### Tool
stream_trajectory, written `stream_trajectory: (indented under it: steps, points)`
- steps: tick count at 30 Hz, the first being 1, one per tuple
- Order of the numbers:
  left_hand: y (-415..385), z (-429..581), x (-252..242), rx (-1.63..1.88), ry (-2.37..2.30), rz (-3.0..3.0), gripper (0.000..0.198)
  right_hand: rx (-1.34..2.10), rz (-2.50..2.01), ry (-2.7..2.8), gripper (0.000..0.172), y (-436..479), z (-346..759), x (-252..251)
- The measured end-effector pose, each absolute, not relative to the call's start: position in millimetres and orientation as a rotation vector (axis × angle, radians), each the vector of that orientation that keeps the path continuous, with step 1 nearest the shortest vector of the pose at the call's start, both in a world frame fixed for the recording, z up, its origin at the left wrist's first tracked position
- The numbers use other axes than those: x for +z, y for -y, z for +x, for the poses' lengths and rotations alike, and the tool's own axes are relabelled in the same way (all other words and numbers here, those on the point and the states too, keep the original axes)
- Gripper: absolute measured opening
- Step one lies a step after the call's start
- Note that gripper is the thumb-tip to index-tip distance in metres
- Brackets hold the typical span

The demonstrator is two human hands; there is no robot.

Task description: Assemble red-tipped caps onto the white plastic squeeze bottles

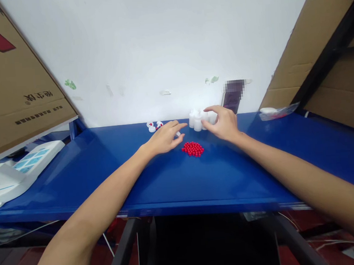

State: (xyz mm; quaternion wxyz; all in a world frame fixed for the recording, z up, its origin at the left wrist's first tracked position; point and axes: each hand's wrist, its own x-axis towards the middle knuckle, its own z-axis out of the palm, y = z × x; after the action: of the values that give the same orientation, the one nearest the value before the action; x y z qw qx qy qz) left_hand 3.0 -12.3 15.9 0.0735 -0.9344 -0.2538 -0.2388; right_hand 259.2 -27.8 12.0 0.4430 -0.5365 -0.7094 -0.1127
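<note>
White bottles stand upright in a close cluster at the back of the table, near the wall, just beyond the right hand. That hand is partly open, thumb and forefinger parted and curved about the near right side of the cluster, a posture consistent with singling out one bottle among close neighbours. The left hand is partly open also, palm low, forefinger extended and thumb parted from it, with a small white piece showing in the gap. At this range it cannot be told whether either hand has firm hold of anything.

Just in front of and between the hands lies a flat heap of red beads, loose on the table; its central position appears to serve equal reach from both sides. Beyond the left hand, small white caps lie near the wall with a few red pieces among them, apart from the main heap, presumably to keep the two groups separate.

Behind the right hand, a dark phone leans against the wall, which appears to support it. At the far right of the blue table rests a clear plastic bag; at the far left, a white device, both well apart from the hands.
</note>
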Motion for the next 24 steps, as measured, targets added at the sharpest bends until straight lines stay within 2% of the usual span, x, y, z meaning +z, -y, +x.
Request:
stream_trajectory:
  steps: [4, 11, 19, 24]
  points:
    - [12.2, 2.8, 15.6, -0.703, 0.773, -2.789, 0.04, -0.221, -1.266, 1.849, 0.035, 29.5, 256.0, 11.0]
    - [13.3, 2.2, 15.6, -0.696, 0.783, -2.772, 0.039, -0.177, -1.234, 2.004, 0.044, 25.9, 252.0, 4.7]
    - [13.1, 2.2, 15.5, -0.693, 0.783, -2.772, 0.039, -0.204, -1.261, 1.967, 0.04, 27.9, 253.4, 7.3]
    - [14.5, 2.4, 16.6, -0.67, 0.798, -2.785, 0.038, -0.214, -1.36, 1.988, 0.049, 26.6, 253.2, 6.1]
